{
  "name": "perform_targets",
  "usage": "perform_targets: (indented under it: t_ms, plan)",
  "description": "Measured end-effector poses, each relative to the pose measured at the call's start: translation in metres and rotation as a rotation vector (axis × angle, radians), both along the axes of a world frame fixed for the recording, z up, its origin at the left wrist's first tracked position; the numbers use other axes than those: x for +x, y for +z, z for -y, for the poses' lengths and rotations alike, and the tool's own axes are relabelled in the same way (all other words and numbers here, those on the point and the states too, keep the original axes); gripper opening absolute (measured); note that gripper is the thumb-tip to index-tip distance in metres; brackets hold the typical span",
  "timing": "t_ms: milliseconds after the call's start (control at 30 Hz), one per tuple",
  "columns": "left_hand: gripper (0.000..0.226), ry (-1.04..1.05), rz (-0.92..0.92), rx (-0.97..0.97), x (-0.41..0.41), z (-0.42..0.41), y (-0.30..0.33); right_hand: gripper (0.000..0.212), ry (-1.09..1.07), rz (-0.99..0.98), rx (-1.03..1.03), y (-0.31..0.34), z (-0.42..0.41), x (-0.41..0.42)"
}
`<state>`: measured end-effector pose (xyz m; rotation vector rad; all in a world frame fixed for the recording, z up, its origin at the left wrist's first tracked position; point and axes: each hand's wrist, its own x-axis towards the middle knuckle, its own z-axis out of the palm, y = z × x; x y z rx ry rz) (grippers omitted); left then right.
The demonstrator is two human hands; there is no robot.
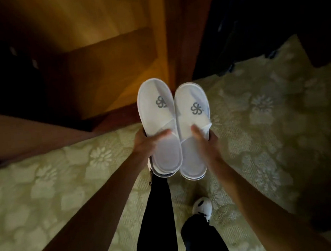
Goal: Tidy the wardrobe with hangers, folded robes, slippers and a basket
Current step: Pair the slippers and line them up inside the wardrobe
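I can't see the fingers of either hand under the slippers (pixel 176 128); the wardrobe (pixel 103 56) interior blurs into darkness.

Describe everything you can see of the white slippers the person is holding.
The white slippers are closed-toe, of thin soft-looking cloth, each with a grey swirl logo on the upper. They are held side by side, soles down, toes pointing away from the person, above a patterned carpet before the wooden wardrobe. More soles show under each heel, so each side looks like a stack. The left hand grips the left one, thumb across its insole; the right hand grips the right one likewise.
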<state>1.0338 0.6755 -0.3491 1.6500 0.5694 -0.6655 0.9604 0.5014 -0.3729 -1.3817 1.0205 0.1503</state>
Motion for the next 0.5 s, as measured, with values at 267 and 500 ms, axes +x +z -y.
perform_targets:
  t_ms: [267,500]
  plan:
    - [0.05,0.259,0.068,0.016,0.045,-0.096,0.032,0.042,0.158,-0.018,-0.047,0.047,-0.092,0.083]
    - [0.065,0.402,0.184,0.025,0.143,-0.136,0.016,0.07,0.253,0.014,-0.168,0.033,-0.133,0.2]
